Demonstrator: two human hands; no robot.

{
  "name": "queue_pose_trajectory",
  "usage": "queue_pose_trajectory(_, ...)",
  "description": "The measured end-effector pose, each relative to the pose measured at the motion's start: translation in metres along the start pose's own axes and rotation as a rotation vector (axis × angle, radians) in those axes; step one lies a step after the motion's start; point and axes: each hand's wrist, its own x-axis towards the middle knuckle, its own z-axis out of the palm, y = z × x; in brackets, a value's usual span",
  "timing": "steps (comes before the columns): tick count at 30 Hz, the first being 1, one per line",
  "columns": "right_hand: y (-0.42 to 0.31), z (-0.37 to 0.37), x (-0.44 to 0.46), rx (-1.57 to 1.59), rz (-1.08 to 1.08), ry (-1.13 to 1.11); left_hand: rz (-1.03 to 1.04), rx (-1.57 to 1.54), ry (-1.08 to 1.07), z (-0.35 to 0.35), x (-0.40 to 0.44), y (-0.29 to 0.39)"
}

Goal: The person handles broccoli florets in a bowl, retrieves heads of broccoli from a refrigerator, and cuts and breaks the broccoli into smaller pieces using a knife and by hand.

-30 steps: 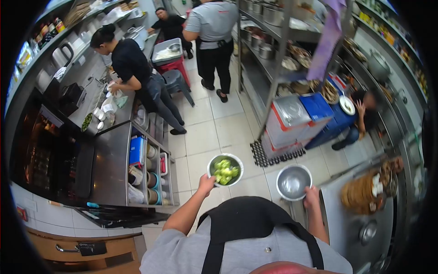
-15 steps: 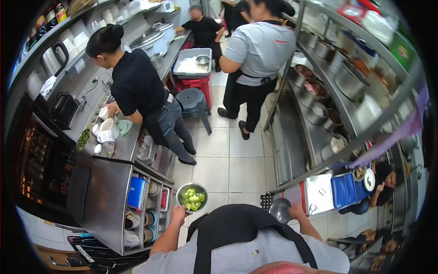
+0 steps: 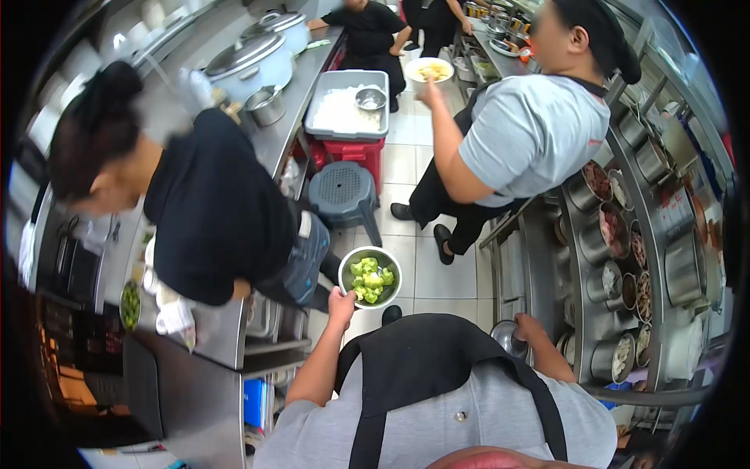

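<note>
Round silver metal bowl (image 3: 371, 255) with pale-green broccoli florets (image 3: 369, 281): held ahead of the body, above pale tiled floor (image 3: 447, 272). Left hand (image 3: 341, 308) grasps near rim; bowl roughly level, presumably against spilling. Right hand (image 3: 532, 328) grips second silver metal bowl (image 3: 507, 338), low, likely tucked in because steel shelving (image 3: 576, 293) is near. Dark-grey plastic stool (image 3: 342, 191) beyond, beside black-shirted person (image 3: 223, 215).

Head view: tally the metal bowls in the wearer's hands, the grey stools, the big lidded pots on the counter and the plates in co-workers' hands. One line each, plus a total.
Held metal bowls: 2
Grey plastic stool: 1
Big lidded pots: 2
Held plate: 1
Total: 6
</note>
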Motion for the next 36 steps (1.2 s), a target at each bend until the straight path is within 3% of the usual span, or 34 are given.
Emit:
queue_pose_trajectory(2,-0.007,-0.016,0.007,-0.073,-0.004,-0.062,0.079,0.080,0.051,0.008,0.036,0.025)
queue_pose_trajectory(4,-0.009,-0.046,0.019,0.015,0.013,0.063,0.135,0.168,0.064,0.013,0.071,0.035)
queue_pose_trajectory(6,-0.015,-0.097,0.047,-0.023,0.052,0.078,0.120,0.056,-0.088,0.020,0.084,0.052)
queue_pose_trajectory(8,-0.020,-0.157,0.066,-0.052,-0.036,0.216,0.076,-0.054,-0.174,0.023,0.111,0.035)
queue_pose_trajectory(11,0.007,-0.226,0.130,-0.078,-0.140,0.264,0.048,0.201,-0.291,0.019,0.131,0.024)
queue_pose_trajectory(15,-0.014,-0.324,0.152,-0.301,-0.191,0.129,0.010,0.187,-0.342,0.019,0.152,0.001)
queue_pose_trajectory(18,-0.032,-0.360,0.171,-0.355,-0.280,0.068,0.019,0.229,-0.386,0.027,0.156,-0.020)
queue_pose_trajectory(20,-0.030,-0.351,0.215,-0.294,-0.374,0.185,0.017,0.173,-0.466,0.047,0.150,-0.028)
queue_pose_trajectory(26,-0.088,-0.398,0.171,-0.187,-0.651,0.014,-0.386,-0.180,-0.674,0.138,0.125,-0.044)
queue_pose_trajectory(27,-0.082,-0.398,0.175,-0.183,-0.663,0.000,-0.050,0.395,-0.567,0.165,0.117,-0.043)
queue_pose_trajectory(28,-0.076,-0.397,0.180,-0.174,-0.691,-0.078,0.087,0.628,-0.604,0.195,0.123,-0.045)
queue_pose_trajectory(31,-0.041,-0.374,0.210,-0.086,-0.691,-0.202,0.066,0.734,-0.713,0.296,0.076,0.023)
queue_pose_trajectory(33,-0.023,-0.374,0.221,-0.015,-0.663,-0.232,0.191,0.878,-0.770,0.352,0.102,0.004)
queue_pose_trajectory(34,-0.018,-0.381,0.214,0.053,-0.653,-0.210,0.039,0.807,-0.821,0.383,0.104,0.014)
queue_pose_trajectory(36,-0.010,-0.398,0.206,0.113,-0.650,-0.195,0.354,0.898,-0.963,0.440,0.119,0.027)
